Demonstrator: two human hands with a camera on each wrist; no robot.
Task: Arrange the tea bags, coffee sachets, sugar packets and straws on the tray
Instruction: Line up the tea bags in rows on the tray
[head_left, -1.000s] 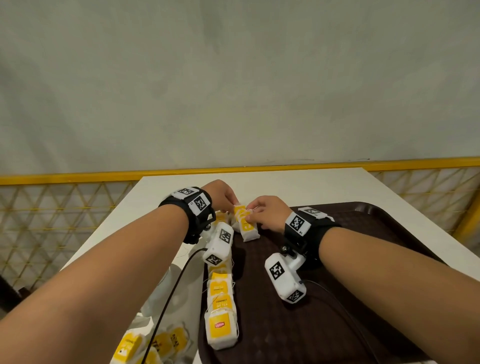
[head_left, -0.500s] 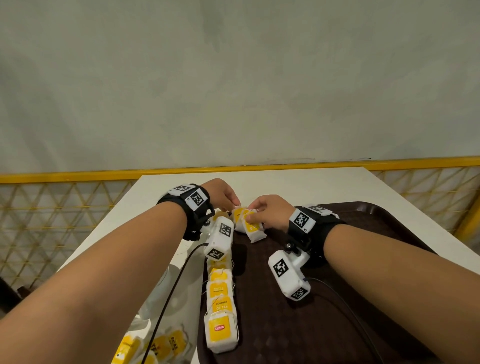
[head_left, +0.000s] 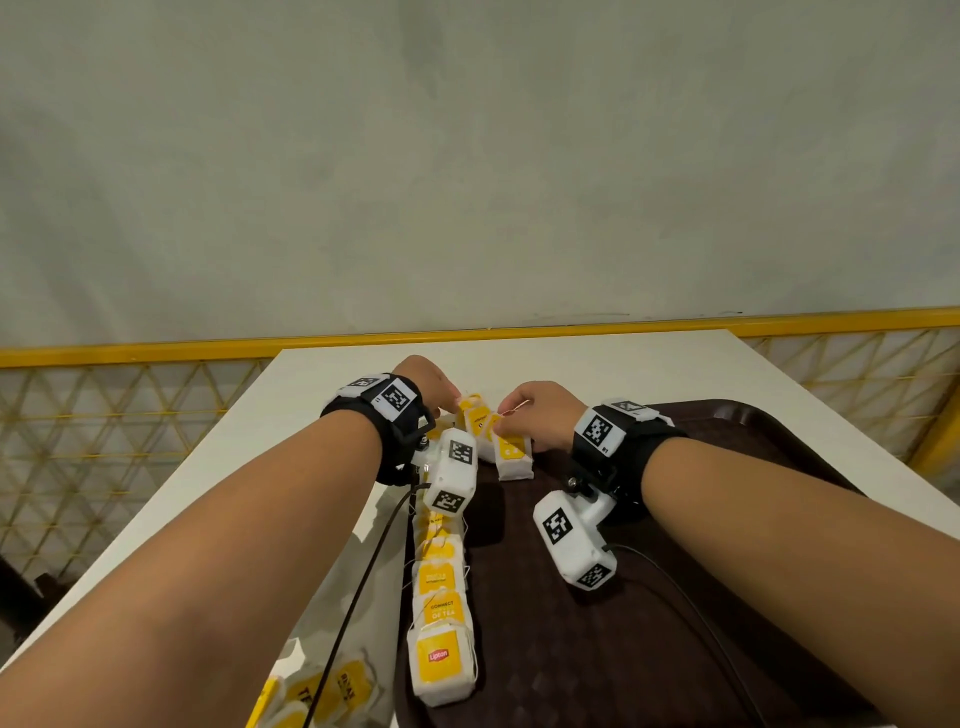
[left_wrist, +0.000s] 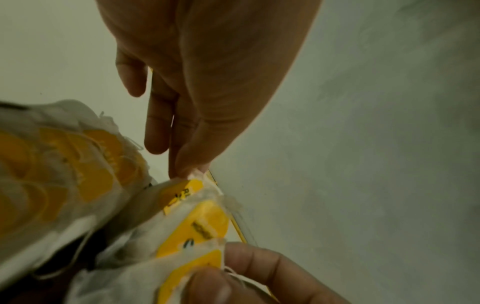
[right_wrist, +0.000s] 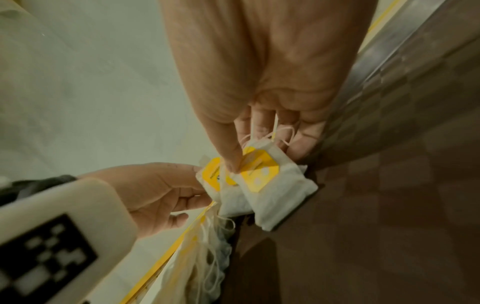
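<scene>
We judge the step: seating the far end of the tea-bag row along the left edge of the dark brown plastic tray (head_left: 779, 597) on the white table (head_left: 597, 364). Left hand (head_left: 423, 382), fingers pointing down, grip pinching a white paper tea bag with yellow tag (head_left: 470, 408); we should steady it. Right hand (head_left: 540, 415), knuckles up, grip pinching the neighbouring tea bag (head_left: 511, 457); lower flat, strings tucked.

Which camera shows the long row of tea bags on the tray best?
The head view: the row of tea bags runs whole along the tray's left edge. The left wrist view shows it blurred; the right wrist view shows only the far tea bags being handled.
</scene>
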